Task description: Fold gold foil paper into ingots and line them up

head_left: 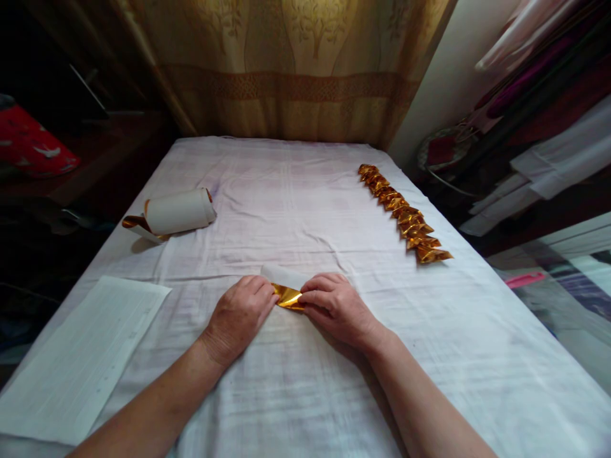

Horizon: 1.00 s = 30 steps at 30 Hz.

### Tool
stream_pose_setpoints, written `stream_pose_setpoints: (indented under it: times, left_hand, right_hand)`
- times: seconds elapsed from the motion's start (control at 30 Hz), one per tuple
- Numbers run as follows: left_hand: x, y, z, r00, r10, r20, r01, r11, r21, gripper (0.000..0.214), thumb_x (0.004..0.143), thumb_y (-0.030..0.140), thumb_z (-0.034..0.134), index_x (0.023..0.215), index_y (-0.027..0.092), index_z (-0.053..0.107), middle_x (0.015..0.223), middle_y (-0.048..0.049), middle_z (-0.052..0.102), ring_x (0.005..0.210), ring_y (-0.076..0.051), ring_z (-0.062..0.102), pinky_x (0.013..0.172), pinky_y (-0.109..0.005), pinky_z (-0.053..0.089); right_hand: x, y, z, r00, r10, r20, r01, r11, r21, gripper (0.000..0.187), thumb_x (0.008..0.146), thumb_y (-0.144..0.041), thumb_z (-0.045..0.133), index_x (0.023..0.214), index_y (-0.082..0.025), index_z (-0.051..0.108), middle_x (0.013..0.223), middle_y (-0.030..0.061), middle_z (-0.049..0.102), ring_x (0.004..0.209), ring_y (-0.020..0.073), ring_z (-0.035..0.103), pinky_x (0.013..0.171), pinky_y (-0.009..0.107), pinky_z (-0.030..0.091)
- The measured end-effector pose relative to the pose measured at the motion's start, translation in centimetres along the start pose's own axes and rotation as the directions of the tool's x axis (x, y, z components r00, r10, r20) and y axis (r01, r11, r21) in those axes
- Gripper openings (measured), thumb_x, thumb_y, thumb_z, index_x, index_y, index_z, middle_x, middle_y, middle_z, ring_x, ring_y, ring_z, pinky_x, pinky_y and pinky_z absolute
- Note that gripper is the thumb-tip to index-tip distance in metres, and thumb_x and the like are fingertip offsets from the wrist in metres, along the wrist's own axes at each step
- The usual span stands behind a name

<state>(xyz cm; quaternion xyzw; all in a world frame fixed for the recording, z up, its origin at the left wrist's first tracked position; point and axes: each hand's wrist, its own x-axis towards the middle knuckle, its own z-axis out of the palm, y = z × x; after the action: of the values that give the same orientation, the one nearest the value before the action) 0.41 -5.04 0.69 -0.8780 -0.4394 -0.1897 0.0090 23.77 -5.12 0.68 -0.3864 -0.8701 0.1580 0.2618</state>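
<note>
A small sheet of gold foil paper lies low over the cloth, its gold side folded towards me and its white back showing behind. My left hand is closed on the left end of the fold, fingertips pinching it. At the other end my right hand pinches the same foil paper between thumb and fingers. The fingers cover both ends of the piece. To the right, a slanting row of folded gold foil pieces rests on the cloth, one overlapping another.
A white-backed roll of gold foil paper lies at the left, its loose end curling. Nearer me is a printed white sheet. A white cloth covers the table. A curtain hangs behind; clothes hang at the right.
</note>
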Motion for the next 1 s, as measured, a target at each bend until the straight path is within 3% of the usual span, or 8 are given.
stream_pose_setpoints:
  times: [0.23,0.6,0.83,1.0]
  left_hand:
    - [0.5,1.2,-0.2,0.998,-0.07,0.0,0.07,0.995,0.069,0.025,0.092,0.041,0.06,0.081,0.019,0.058,0.08,-0.0041,0.06,0.078,-0.022,0.056,0.069,-0.033,0.045]
    - [0.5,1.3,0.1,0.996,-0.087,0.02,0.084,0.99,0.11,0.024,0.089,0.041,0.064,0.083,0.019,0.057,0.085,-0.0053,0.06,0.082,-0.023,0.055,0.072,-0.034,0.045]
    - [0.6,1.0,0.4,0.998,-0.064,0.009,0.062,0.991,0.123,0.009,0.093,0.023,0.056,0.085,0.019,0.058,0.084,-0.005,0.059,0.082,-0.023,0.053,0.075,-0.035,0.044]
    - [0.6,0.9,0.5,0.996,-0.084,0.021,0.081,0.99,0.119,0.01,0.094,0.024,0.056,0.085,0.019,0.059,0.084,-0.0057,0.06,0.082,-0.024,0.053,0.074,-0.035,0.044]
  right_hand:
    - [0.0,0.5,0.6,0.999,0.031,-0.036,-0.031,0.999,0.025,0.016,0.096,-0.031,0.059,0.095,-0.024,0.073,0.097,0.0048,0.072,0.09,0.0173,0.063,0.086,0.036,0.045]
    - [0.2,0.2,0.9,0.988,0.109,-0.106,-0.11,0.994,-0.005,0.012,0.093,-0.027,0.061,0.086,-0.022,0.069,0.094,0.0043,0.07,0.088,0.0181,0.061,0.084,0.036,0.043]
    - [0.4,-0.1,1.2,0.981,0.165,-0.104,-0.166,0.986,0.001,0.013,0.092,-0.026,0.062,0.082,-0.022,0.068,0.091,0.0037,0.07,0.086,0.0181,0.06,0.082,0.036,0.041]
    - [0.7,-0.1,1.5,0.972,0.198,-0.128,-0.202,0.979,-0.024,0.015,0.09,-0.027,0.064,0.077,-0.022,0.067,0.088,0.0034,0.069,0.085,0.0179,0.06,0.081,0.035,0.04]
